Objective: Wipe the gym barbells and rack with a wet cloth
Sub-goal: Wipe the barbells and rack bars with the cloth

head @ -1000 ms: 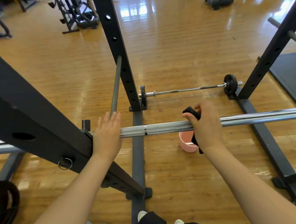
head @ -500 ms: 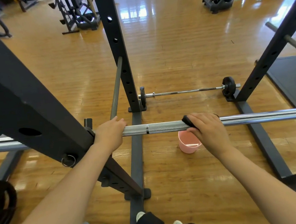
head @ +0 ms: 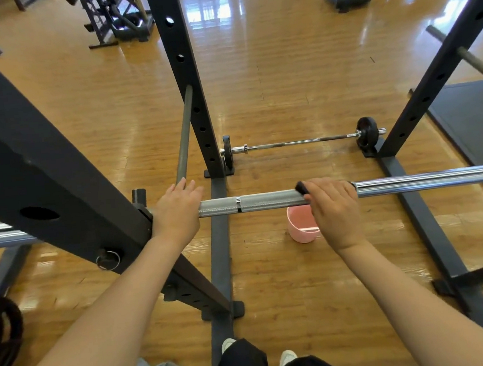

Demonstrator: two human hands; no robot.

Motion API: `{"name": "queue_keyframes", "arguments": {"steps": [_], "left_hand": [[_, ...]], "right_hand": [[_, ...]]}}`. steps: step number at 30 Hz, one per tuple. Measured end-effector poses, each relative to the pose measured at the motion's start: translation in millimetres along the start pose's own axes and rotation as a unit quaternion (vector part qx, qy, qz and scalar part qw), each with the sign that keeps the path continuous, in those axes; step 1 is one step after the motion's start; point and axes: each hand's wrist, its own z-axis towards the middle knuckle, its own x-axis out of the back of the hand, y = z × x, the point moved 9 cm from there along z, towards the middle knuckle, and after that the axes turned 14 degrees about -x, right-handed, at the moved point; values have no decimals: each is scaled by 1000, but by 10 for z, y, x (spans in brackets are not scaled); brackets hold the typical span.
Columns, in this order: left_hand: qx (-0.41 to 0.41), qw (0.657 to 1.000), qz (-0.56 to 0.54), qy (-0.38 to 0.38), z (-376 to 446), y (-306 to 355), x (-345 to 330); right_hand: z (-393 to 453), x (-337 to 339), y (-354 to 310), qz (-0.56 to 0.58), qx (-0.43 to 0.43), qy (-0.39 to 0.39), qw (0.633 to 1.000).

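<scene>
Bar axis: the racked barbell [head: 266,201] runs left to right across the view, level, its long axis square to both forearms.
Cloth position: a dark cloth [head: 301,188] sits on top of the bar, pressed under the right hand [head: 333,206]; only a corner shows past the fingertips, toward the knurled stretch.
Right-hand grip: fingers curled over the bar with the cloth pinched between palm and steel; clenched on cloth and bar together.
Left-hand grip: the left hand [head: 176,216] lies over the bar just beside the rack's slanted black upright [head: 55,184], fingers draped forward; whether the thumb closes beneath I cannot tell.
Relation that matters: unwiped knurling lies between the two hands, to the left of the cloth; smooth chrome runs off to the right. The right hand is the one on the cloth, so a stroke along the bar axis is its job; the left looks like a steadying hold.
Water source: a pink bucket [head: 302,230] stands on the floor directly below the bar, partly hidden by the right hand.
Surface: glossy wooden floor [head: 284,89], with glare patches.
Room: a second, smaller barbell [head: 298,141] with plates lies on the floor between the far uprights; other gym machines stand well apart beyond.
</scene>
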Motion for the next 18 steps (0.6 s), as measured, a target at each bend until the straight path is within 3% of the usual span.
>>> {"name": "queue_keyframes", "arguments": {"steps": [6,10,14,16,18], "left_hand": [[-3,1000,-13,24,-17,3,33],[-2,999,-21,33,-25,0,42],[2,999,-29,37,-31,-2,36],[1,999,-30,41,-32,0,44],[0,999,-30,40,-37,3,48]], "right_hand": [[70,-84,119,-25,-176,40,983],[295,85,161,69,-156,23,985],[568,351,129,139,-186,98,968],[707,409,41,147,-148,127,970],[738,346,-16,122,-106,101,982]]}}
